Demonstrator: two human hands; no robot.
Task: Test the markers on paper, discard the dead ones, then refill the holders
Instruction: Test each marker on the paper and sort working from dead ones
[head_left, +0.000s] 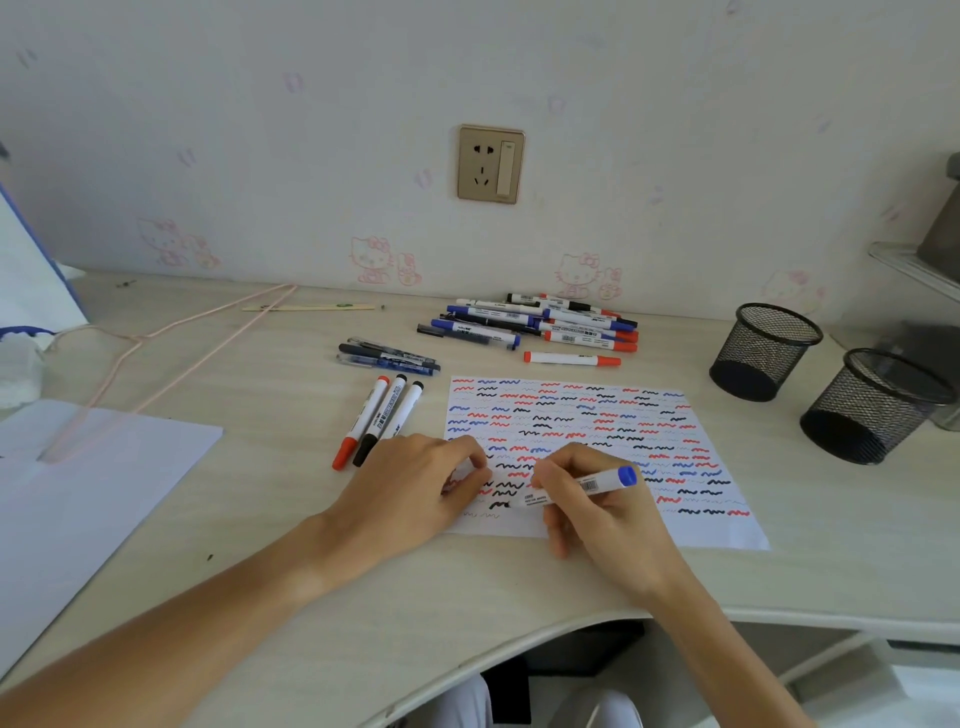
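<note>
R hand gripping blue-ended marker, tip down on paper, mid test squiggle near lower L edge. L hand fingers curled, pressing sheet, prob. to stop sliding; whether holding cap cannot tell. Three markers set apart L of paper, prob. sorted. Untested pile behind sheet. Two mesh holders empty at R, awaiting refill. Pale wood bench, cartoon-cat wallpaper, wall socket.
</note>
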